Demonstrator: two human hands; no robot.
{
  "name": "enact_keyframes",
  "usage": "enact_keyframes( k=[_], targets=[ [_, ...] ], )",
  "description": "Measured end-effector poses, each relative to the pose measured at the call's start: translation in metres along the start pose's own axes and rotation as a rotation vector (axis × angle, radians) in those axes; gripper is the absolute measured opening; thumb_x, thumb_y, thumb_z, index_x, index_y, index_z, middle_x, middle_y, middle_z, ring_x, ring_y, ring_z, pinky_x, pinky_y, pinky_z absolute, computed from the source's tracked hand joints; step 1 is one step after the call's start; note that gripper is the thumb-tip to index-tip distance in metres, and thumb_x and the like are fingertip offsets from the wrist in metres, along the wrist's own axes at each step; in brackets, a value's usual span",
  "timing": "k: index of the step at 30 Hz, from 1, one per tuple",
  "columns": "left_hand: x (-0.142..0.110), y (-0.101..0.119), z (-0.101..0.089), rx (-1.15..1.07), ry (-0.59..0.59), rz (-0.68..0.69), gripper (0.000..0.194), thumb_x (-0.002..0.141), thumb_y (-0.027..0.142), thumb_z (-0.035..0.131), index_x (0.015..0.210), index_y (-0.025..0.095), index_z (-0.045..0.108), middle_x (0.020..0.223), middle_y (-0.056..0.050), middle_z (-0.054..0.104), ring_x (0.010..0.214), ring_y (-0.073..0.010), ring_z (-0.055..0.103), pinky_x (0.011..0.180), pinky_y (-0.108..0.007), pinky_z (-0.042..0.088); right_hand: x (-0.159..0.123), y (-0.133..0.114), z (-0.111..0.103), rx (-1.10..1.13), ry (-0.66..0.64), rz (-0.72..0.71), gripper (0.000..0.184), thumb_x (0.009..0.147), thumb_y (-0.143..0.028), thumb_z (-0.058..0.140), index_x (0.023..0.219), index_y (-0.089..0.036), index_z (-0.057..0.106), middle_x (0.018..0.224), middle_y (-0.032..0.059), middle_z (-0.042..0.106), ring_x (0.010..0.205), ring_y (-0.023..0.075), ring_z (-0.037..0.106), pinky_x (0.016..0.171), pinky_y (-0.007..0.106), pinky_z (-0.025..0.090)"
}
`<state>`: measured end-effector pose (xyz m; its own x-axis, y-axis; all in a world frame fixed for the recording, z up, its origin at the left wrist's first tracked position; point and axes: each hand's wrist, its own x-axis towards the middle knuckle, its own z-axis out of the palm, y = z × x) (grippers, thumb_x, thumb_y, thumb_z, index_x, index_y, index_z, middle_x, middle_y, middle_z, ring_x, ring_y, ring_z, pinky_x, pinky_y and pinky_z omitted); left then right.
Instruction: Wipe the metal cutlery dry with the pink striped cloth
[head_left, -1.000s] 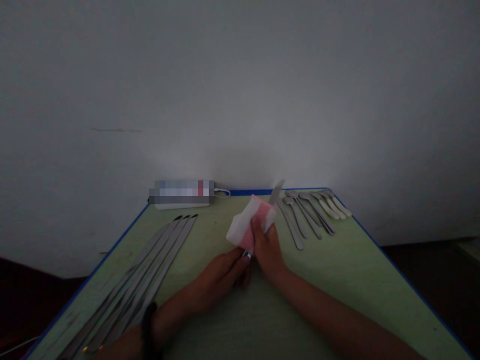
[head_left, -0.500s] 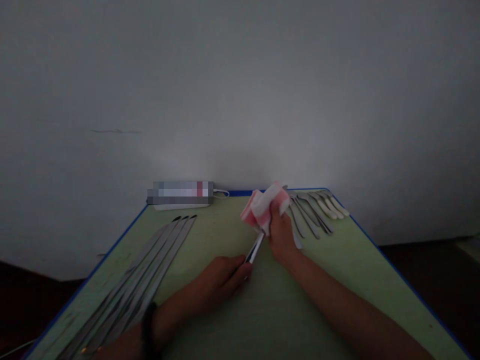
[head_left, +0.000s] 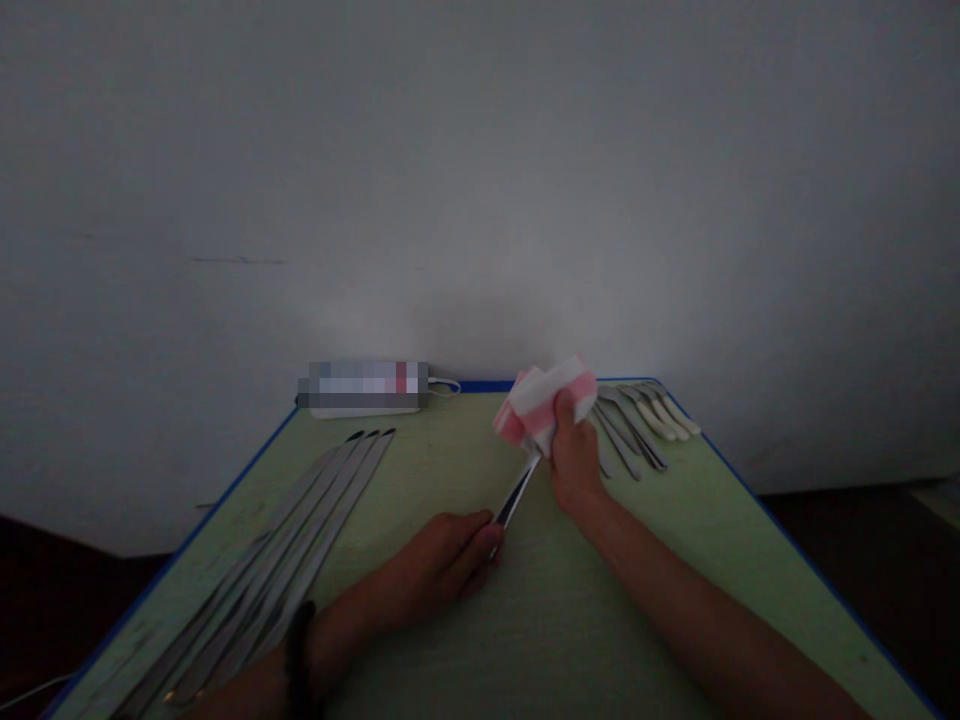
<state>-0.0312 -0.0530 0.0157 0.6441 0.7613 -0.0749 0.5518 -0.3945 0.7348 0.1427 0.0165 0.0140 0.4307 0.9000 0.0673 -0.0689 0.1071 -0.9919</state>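
Note:
My left hand (head_left: pixel 446 552) rests on the green table (head_left: pixel 540 620) and grips the handle end of a metal table knife (head_left: pixel 516 495). The knife slants up and to the right. My right hand (head_left: pixel 574 455) is closed on a folded pink and white cloth (head_left: pixel 546 405) that wraps the far end of the blade. The blade tip is hidden inside the cloth.
Several long metal skewers (head_left: pixel 300 545) lie in a fan on the left of the table. A row of spoons and white-handled cutlery (head_left: pixel 643 415) lies at the back right. A white power strip (head_left: pixel 364 388) sits at the back edge by the wall.
My right hand has slid the cloth along the knife away from me, from near the handle to the blade's far end. My left hand has stayed on the handle.

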Motion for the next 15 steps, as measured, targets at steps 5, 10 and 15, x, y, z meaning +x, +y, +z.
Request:
enact_keyframes(
  k=[5,10,15],
  targets=[
    [0.002,0.0,-0.002,-0.116,0.018,-0.042,0.039,0.093,0.044,0.029,0.072,0.019,0.049,0.064,0.002,0.051,0.058,-0.0115,0.047,0.058,-0.022,0.039,-0.04,0.003,0.014,-0.126,-0.165,0.031,0.051,0.076,-0.062,0.046,0.053,-0.018,0.047,0.047,-0.0013,0.042,0.044,0.0099,0.033,0.041,0.025,0.023],
    [0.0,0.003,-0.002,-0.261,0.038,-0.04,0.042,0.094,0.045,0.028,0.071,0.018,0.05,0.064,0.001,0.054,0.061,-0.0123,0.05,0.066,-0.023,0.042,-0.049,0.002,0.015,-0.095,-0.256,0.06,0.048,0.075,-0.061,0.049,0.055,-0.018,0.045,0.05,-0.0023,0.04,0.046,0.0092,0.032,0.041,0.023,0.022],
    [0.001,0.01,-0.01,-0.433,0.005,-0.039,0.033,0.094,0.043,0.031,0.103,0.018,0.052,0.079,0.0,0.058,0.067,-0.0121,0.051,0.067,-0.025,0.043,-0.022,-0.033,0.01,0.032,-0.239,-0.036,0.043,0.077,-0.058,0.048,0.065,-0.017,0.049,0.055,-0.0034,0.04,0.048,0.0086,0.032,0.043,0.022,0.024]
  ],
)
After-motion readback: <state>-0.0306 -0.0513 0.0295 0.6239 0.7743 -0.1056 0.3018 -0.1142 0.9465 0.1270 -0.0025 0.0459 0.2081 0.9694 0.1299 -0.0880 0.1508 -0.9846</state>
